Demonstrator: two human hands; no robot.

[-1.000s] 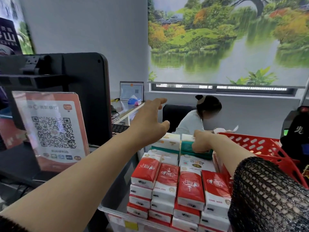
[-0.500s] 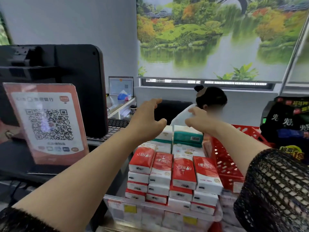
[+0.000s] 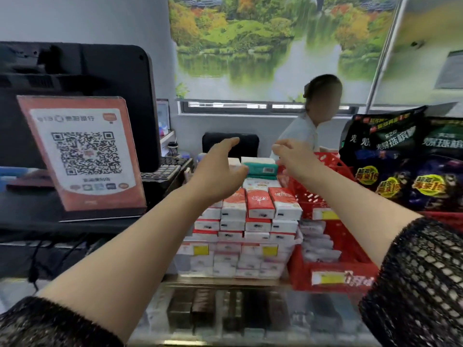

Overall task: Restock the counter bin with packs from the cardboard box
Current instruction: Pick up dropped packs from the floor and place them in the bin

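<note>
Counter bin (image 3: 235, 262) centre-near, packs (image 3: 259, 204) heaped above rim, teal pack (image 3: 260, 168) on top, far end. My L hand (image 3: 218, 176) and R hand (image 3: 294, 159) hover over it, fingers loose, both empty. Looks near full; box not in view.

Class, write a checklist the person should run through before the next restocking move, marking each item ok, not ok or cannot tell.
1. Left hand free: ok, open above the red-and-white packs.
2. Right hand free: ok, loosely curled, holding nothing.
3. Teal pack settled: ok, flat atop the stack.
4. Room in clear bin: not ok, packs heaped above its front wall.
5. Cardboard box located: cannot tell, not in view.
</note>
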